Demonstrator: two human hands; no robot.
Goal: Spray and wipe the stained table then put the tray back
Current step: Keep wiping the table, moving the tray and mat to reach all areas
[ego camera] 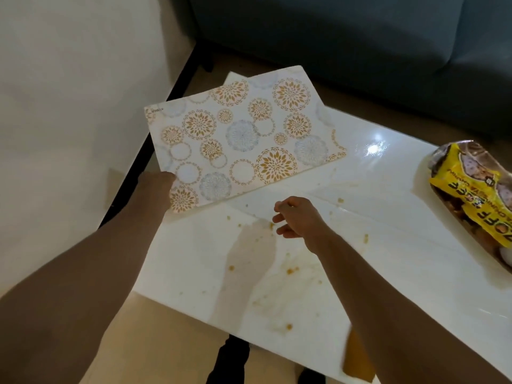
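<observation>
A flat white tray (238, 139) printed with gold and grey flower circles is tilted up over the far left of the glossy white table (388, 245). My left hand (155, 187) grips the tray's near left corner. My right hand (296, 217) hovers just off the tray's near edge, fingers loosely curled, holding nothing. Brown smears and orange crumbs (291, 270) stain the table top below and around my right hand.
A yellow-labelled clear bag of snacks (471, 198) lies at the table's right edge. A dark blue sofa (360, 37) stands beyond the table. A white wall (69, 92) is on the left. An orange-brown object (357, 356) shows under my right forearm at the table's near edge.
</observation>
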